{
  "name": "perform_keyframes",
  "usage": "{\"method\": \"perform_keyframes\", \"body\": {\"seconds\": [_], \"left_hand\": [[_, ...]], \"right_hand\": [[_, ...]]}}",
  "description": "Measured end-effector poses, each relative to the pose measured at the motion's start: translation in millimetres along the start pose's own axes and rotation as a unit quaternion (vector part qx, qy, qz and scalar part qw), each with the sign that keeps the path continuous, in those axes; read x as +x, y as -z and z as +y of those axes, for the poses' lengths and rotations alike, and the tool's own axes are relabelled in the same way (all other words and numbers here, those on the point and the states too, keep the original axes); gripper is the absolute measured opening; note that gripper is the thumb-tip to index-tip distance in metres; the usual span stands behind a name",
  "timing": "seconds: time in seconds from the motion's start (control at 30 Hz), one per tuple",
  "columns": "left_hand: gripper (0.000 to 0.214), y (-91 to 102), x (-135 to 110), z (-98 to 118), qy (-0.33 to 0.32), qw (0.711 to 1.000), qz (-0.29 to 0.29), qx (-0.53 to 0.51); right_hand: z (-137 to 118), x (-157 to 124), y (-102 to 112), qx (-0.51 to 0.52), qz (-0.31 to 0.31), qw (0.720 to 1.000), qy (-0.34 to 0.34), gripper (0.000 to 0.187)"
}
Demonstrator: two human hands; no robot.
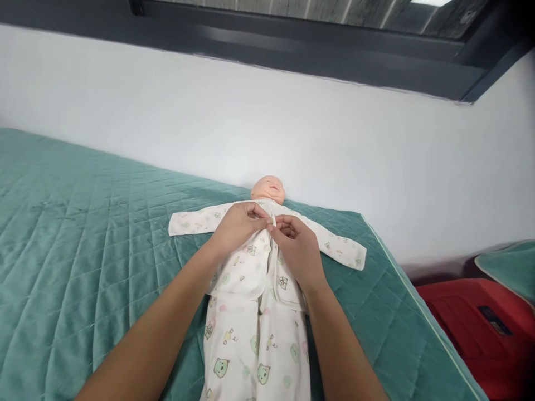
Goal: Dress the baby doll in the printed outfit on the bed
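A baby doll (267, 188) lies on its back on a green quilted cover, its head by the wall. It wears a white printed jacket (240, 273) with sleeves spread to both sides, and matching trousers (254, 351). My left hand (242, 224) pinches the left front edge of the jacket near the chest. Just beside it, my right hand (296, 243) pinches the other front edge, the fingertips of both hands nearly touching. Below my hands the jacket front hangs apart. Whatever fastener may lie between my fingertips is hidden.
The green quilted cover (104, 234) spreads over the bed, its piped edge running down the right. A white wall (200, 111) rises behind, under a dark window frame (292, 50). A red plastic object (468, 317) stands lower at the right, beside another green cloth (510, 267).
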State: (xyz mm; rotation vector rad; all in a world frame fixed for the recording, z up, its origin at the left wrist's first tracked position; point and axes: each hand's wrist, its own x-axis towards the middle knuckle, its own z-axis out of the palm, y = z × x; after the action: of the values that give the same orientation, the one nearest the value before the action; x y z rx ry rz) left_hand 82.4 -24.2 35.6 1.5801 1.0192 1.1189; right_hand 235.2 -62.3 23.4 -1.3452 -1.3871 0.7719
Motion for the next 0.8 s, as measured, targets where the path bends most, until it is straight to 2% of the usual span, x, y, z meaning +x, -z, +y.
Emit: {"method": "perform_keyframes", "body": {"seconds": [0.17,0.47,0.63,0.8], "left_hand": [[0.010,1.5,0.0,-0.3,0.000,1.000,-0.008,0.011],[0.009,6.6,-0.5,-0.2,0.014,0.999,-0.043,-0.012],[0.011,5.9,-2.2,1.1,-0.004,0.998,-0.067,0.001],[0.015,0.9,-3.8,3.4,0.007,0.998,-0.042,0.036]], "right_hand": [[1.9,0.7,-0.2,0.012,-0.001,1.000,-0.004,0.028],[-3.5,-1.5,-1.2,-0.064,-0.012,0.998,0.005,0.027],[-6.6,-3.0,-1.1,-0.106,-0.036,0.994,0.014,0.032],[-7.4,-2.8,-0.5,-0.129,-0.039,0.991,0.012,0.037]]}}
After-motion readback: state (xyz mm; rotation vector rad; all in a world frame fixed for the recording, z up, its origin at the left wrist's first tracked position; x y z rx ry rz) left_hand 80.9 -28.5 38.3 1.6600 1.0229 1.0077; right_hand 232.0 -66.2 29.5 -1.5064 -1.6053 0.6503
